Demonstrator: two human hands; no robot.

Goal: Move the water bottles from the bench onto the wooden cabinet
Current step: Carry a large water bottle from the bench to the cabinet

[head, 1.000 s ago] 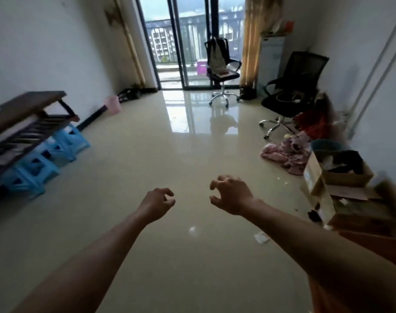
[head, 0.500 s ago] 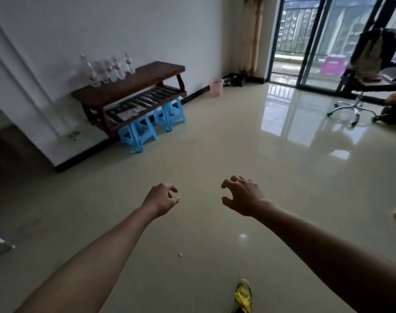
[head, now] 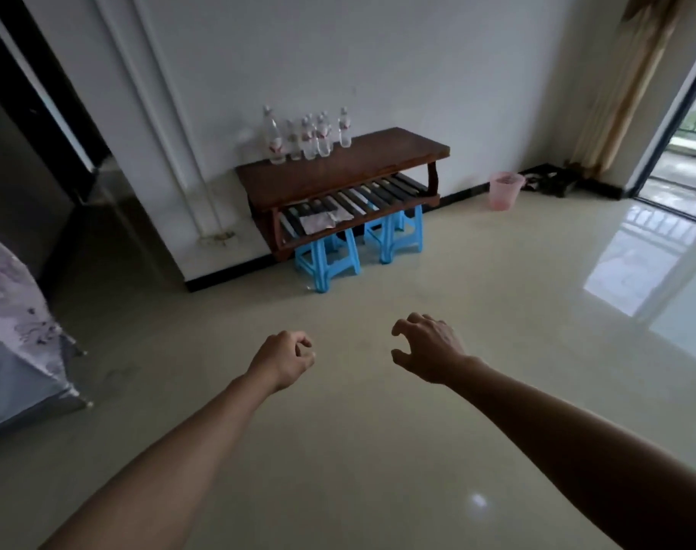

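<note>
A glossy beige tiled floor (head: pixel 378 450) is seen across most of the view, with a white wall (head: pixel 418 65) behind it. A grey floral cloth (head: pixel 17 323) is draped over something at the left edge. A dark brown wooden bench (head: pixel 362 168) is set against the wall, with a slatted lower shelf (head: pixel 378 196) on which some papers are laid. Two light blue plastic stools (head: pixel 326 260) are tucked under the bench. A translucent pink plastic bin (head: pixel 505 190) is placed on the floor right of the bench, near the wall.

Both bare forearms are stretched forward over the floor, well apart from the bench. The right hand (head: pixel 429 349) is held palm down, its fingers (head: pixel 408 325) bent claw-like with a gap to the thumb, nothing gripped. The left hand (head: pixel 285 359) is curled into a loose fist, its fingers (head: pixel 304 345) tucked in, nothing held.

The clear plastic water bottles (head: pixel 310 136) are stood upright in a close cluster on the tabletop, at its left rear end by the wall. The exact count cannot be told.
</note>
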